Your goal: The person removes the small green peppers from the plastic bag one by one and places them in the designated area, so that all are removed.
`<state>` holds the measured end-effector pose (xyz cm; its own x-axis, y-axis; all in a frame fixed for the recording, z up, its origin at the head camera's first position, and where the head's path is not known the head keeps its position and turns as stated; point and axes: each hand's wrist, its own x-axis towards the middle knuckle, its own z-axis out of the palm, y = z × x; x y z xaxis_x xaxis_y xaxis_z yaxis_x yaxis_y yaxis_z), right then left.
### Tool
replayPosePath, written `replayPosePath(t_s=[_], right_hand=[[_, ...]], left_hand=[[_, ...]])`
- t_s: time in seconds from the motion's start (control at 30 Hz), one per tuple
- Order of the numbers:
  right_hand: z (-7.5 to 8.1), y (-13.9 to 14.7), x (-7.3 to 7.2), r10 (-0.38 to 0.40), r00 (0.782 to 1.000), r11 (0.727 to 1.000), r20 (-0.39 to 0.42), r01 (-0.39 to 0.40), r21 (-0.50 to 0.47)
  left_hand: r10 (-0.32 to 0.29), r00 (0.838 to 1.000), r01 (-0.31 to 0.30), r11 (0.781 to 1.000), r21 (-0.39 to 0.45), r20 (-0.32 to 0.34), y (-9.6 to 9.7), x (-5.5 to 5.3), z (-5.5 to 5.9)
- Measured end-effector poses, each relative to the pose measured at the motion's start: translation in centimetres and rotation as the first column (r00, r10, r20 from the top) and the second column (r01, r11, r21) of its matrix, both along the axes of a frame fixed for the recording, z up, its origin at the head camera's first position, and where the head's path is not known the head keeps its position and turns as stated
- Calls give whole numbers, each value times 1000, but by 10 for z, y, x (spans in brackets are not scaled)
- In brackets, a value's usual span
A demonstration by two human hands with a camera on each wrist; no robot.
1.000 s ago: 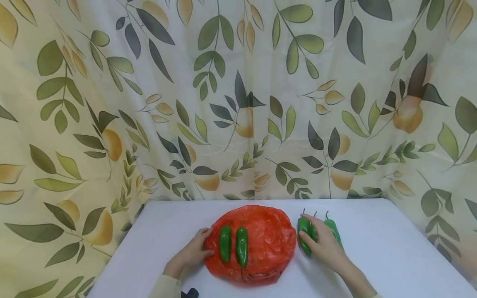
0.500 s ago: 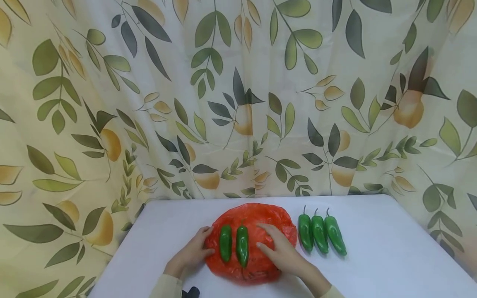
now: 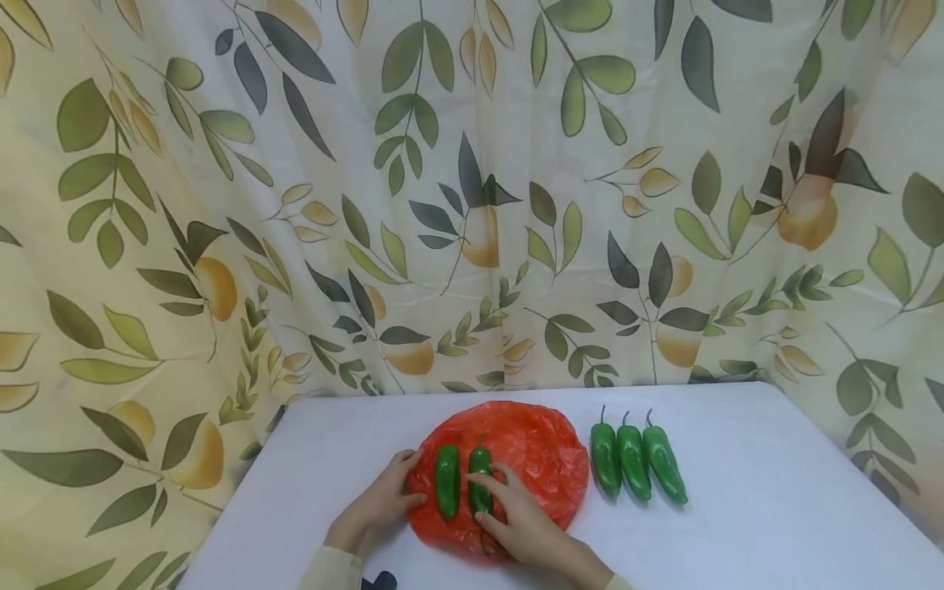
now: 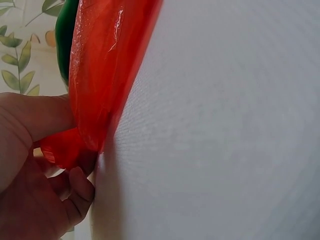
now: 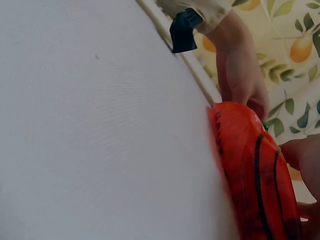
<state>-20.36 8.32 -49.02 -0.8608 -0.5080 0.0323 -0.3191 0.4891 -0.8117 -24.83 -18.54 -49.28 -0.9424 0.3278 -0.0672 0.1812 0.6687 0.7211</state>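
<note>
A rounded red plastic bag (image 3: 531,442) lies on the white table. My left hand (image 3: 389,496) grips its left edge, and the left wrist view shows the thumb (image 4: 50,112) and curled fingers at the red film. Two green chili peppers lie on the bag: a left pepper (image 3: 447,483) and a right pepper (image 3: 480,459). Over the right pepper, my right hand (image 3: 527,520) reaches in with thumb and fingers spread, fingertips overlapping its lower half. In the right wrist view, the right hand (image 5: 305,160) shows only partly, behind the bag (image 5: 250,165) with its black print.
Three more green peppers (image 3: 634,463) lie side by side, stems away from me, on the table right of the bag. A leaf-and-fruit patterned curtain (image 3: 472,205) hangs behind the table (image 3: 767,492). A black device (image 3: 379,580) sits by the left wrist.
My right hand has let go of the leftmost of the three peppers on the right and moved left across the bag to the right pepper on it. My left hand has stayed at the bag's edge.
</note>
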Motion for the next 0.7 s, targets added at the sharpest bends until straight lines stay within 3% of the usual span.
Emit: replayPosePath(t_s=[0.2,0.47,0.7], right_hand=[[-4,-2,-3,-10,997,1000,76,9,6],[-8,0,-3,-2,999,999,-53,3,35],[-10,0,-1,-17,999,999,-40,18,34]], left_hand=[[-14,1000,14,1000,-27,-13,0,-1,1],[-5,1000,5,1000,-9,-17,0,-2,2],[-8,1000,8,1000,-18,-13,0,-2,-3]])
